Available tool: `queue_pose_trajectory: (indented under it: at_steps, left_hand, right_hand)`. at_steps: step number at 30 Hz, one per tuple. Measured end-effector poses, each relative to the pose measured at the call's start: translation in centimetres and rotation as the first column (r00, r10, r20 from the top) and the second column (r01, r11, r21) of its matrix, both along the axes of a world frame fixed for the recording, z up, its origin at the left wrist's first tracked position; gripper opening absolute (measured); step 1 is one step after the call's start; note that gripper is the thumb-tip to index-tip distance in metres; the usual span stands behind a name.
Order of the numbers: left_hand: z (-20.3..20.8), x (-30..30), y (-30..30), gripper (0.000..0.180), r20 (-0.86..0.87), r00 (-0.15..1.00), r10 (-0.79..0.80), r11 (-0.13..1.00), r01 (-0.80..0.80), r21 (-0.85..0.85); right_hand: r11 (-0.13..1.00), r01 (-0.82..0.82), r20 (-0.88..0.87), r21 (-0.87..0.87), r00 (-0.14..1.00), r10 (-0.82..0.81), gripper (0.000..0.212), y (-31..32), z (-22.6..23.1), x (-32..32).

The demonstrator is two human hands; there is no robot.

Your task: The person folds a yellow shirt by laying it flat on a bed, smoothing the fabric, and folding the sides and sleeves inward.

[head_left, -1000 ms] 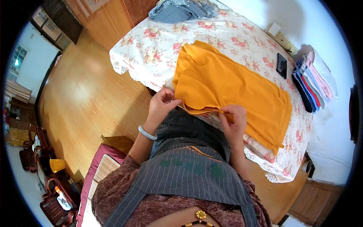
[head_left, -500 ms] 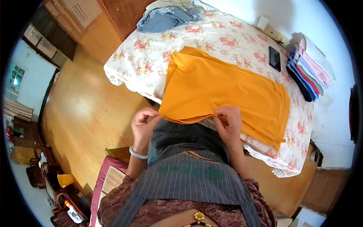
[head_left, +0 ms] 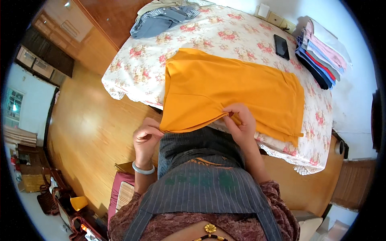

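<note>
Hands: two; the left hand [head_left: 146,133] and the right hand [head_left: 240,120], well apart, neither of them spread.
Left grip: thumb and fingers pinch the near left corner of the garment.
Right grip: thumb and forefinger pinch the same near edge, farther right.
Garment: one orange garment [head_left: 237,78], lying mostly on the flowered cloth [head_left: 132,76], its near left part drawn out over the edge toward the person's lap.
Garment's look: plain deep yellow-orange, no pattern; longer from left to right than deep; lightly creased, with a slanting fold line in the left part, and layers showing along the pinched edge and the right end.
Flowered cloth: one, white with red and pink flowers and a lace border.
Phone: one black phone [head_left: 281,47], flat on the cloth beyond the garment's right part.
Folded clothes: one stack [head_left: 321,52] at the far right, white, pink, grey, red, blue and black; the pieces overlap, so their number cannot be told.
Loose clothes: one crumpled heap [head_left: 165,22] at the far left, grey with striped parts and some beige.
Bracelet: one pale bracelet [head_left: 143,168], on the left wrist.
Apron: one dark striped apron [head_left: 201,188].
Pendant: one gold flower [head_left: 210,228].
</note>
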State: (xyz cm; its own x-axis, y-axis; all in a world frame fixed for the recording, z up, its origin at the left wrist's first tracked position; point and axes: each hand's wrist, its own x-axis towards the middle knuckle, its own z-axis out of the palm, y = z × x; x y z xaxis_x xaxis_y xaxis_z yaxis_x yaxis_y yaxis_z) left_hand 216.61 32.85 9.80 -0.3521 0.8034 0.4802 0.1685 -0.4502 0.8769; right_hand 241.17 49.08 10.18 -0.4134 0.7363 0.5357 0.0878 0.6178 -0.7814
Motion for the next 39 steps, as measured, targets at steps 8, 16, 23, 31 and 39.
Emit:
queue_pose_trajectory:
  at_steps: [8,16,23,31,39]
  left_hand:
    - [0.9,0.3,0.2,0.017,-0.021,0.98,0.2,0.959,-0.2,-0.2]
    - [1.7,-0.8,2.4,0.016,0.159,0.933,0.324,0.91,-0.261,-0.322]
    - [2.5,-1.4,4.2,0.019,0.379,0.902,0.208,0.945,-0.086,-0.315]
    - [1.8,-1.7,4.4,0.024,0.436,0.88,0.188,0.956,-0.063,-0.285]
    - [1.8,-1.9,4.4,0.027,0.598,0.795,0.097,0.979,0.032,-0.201]
  right_hand:
    - [0.995,-0.021,-0.082,-0.099,0.997,0.012,0.018,0.1,0.7,-1.2]
    - [0.993,-0.095,-0.086,-0.076,0.992,0.088,0.017,0.8,2.3,-2.1]
    - [0.978,-0.126,-0.164,-0.165,0.982,0.099,0.016,1.0,2.0,-2.2]
    - [0.989,-0.116,-0.117,-0.086,0.987,0.106,0.02,1.3,2.2,-2.5]
    - [0.992,-0.094,-0.008,0.086,0.995,0.095,0.023,1.8,2.7,-2.7]
